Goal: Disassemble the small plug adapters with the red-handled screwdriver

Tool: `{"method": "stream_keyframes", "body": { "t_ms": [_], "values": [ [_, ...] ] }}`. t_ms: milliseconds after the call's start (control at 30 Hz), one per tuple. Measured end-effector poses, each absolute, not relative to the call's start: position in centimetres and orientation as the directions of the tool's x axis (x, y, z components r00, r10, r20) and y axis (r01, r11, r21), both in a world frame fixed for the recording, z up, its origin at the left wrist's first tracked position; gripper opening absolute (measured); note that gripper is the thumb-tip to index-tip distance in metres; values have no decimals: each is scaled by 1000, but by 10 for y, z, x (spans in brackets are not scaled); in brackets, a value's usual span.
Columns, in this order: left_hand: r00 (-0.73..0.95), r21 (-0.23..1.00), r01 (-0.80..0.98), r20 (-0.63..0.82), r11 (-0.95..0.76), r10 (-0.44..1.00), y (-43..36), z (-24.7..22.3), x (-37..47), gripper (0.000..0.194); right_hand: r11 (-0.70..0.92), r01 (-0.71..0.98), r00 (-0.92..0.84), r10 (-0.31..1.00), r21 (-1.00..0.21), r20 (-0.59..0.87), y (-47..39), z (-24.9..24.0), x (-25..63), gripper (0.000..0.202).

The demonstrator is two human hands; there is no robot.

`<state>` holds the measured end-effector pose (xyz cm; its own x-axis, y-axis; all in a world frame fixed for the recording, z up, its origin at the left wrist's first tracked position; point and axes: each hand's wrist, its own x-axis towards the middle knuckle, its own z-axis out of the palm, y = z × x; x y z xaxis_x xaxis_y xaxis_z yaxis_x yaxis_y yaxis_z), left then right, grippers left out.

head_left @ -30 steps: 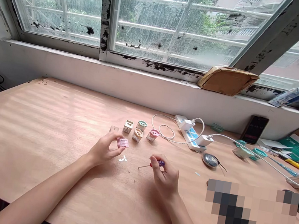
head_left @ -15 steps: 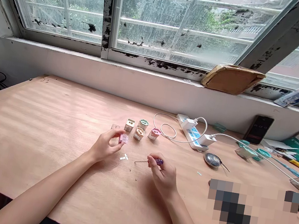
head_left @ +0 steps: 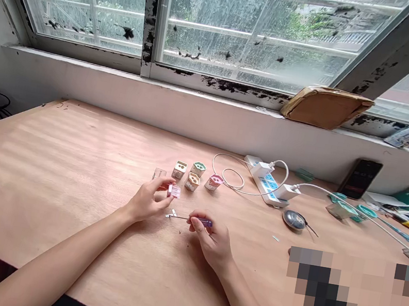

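Between thumb and fingers, my left hand (head_left: 146, 198) pinches a small pink plastic pencil sharpener part (head_left: 174, 191); the fingers hide some of it. My right hand (head_left: 210, 235) is closed around the purple handle of a screwdriver (head_left: 204, 222). Its thin shaft points left, the tip at some small shiny metal pieces (head_left: 173, 213) on the table below my left hand. Tiny screws (head_left: 187, 245) lie near my right hand. Beyond the hands stand several two-holed pencil sharpeners, among them a cream one (head_left: 179, 170), an orange one (head_left: 192, 182) and a pink one (head_left: 214, 183).
A clear plastic case (head_left: 159, 173) sits behind my left hand. A white power strip (head_left: 277, 201) with chargers and a looping cable lies at the back right. Nearby are a round dark-topped object (head_left: 294, 220), a phone (head_left: 359, 179) against the wall and teal-and-clear containers (head_left: 340, 211).
My right hand has moved left with the screwdriver, bringing its tip to the metal pieces. My left hand still holds the pink part, and the view has shifted slightly.
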<state>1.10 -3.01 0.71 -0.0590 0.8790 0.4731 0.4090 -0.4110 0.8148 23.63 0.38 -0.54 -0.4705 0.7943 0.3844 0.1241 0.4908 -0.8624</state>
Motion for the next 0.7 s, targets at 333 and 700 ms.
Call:
{"method": "stream_keyframes", "body": {
  "t_ms": [333, 700],
  "values": [
    [-79, 838, 395, 440, -377, 895, -31, 6, 11, 34, 396, 9, -377, 852, -918, 364, 4, 1, 236, 38],
    [-67, 884, 304, 391, -355, 918, -33, 7, 13, 33, 252, -65, -263, 929, -965, 260, 9, 2, 233, 46]
  ]
}}
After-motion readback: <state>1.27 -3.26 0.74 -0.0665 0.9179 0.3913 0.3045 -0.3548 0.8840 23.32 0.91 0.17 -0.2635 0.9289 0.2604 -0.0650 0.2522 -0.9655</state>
